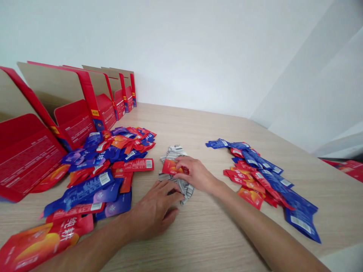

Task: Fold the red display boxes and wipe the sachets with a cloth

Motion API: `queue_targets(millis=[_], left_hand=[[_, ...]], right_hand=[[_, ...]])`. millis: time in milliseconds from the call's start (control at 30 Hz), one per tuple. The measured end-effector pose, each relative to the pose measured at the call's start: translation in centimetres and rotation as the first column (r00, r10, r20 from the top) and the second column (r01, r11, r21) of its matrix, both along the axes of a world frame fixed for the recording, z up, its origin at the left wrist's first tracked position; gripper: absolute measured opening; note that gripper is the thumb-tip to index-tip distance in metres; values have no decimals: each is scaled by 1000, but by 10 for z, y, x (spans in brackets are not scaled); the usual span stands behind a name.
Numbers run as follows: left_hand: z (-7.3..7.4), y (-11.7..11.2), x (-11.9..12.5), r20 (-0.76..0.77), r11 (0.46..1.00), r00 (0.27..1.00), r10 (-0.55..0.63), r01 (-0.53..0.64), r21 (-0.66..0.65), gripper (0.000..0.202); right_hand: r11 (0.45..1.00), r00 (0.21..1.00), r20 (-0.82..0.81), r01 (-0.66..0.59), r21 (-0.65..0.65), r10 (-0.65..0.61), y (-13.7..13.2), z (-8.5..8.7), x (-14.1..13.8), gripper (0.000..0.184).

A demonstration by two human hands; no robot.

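My right hand (197, 173) pinches a small red and orange pouch (169, 166) between thumb and fingers. The pouch is just above or on a small heap of white, black-striped strips or sachets (172, 152) in the middle of the table; their exact kind is unclear. At the heap's near left edge is my left hand (157, 209), palm down, with bent fingers touching or close to the strips and its thumb apart. Nothing shows in its grip. Part of the heap is hidden under both hands.
Left of my hands spreads a large pile of red and blue pouches (104, 155). Behind it stand several open red cartons (75, 122) in a row. On the right lies a loose, overlapping band of similar pouches (263, 177). A pale wall (193, 56) borders the wooden table (207, 230).
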State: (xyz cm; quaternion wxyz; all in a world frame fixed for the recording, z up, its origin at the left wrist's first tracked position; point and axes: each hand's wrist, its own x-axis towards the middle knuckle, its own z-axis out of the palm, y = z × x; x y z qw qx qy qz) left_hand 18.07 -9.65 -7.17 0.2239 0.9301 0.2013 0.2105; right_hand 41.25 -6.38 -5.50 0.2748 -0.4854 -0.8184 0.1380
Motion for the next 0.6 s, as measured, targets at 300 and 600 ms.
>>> queue_targets(millis=[300, 600], left_hand=[[3, -2, 0, -44, 999, 999, 9, -11, -45, 34], [-2, -3, -1, -32, 1000, 999, 7, -8, -21, 35]], right_hand=[[999, 990, -133, 35, -28, -38, 6, -14, -7, 15], [975, 972, 71, 221, 29, -223, 20, -15, 13, 18]])
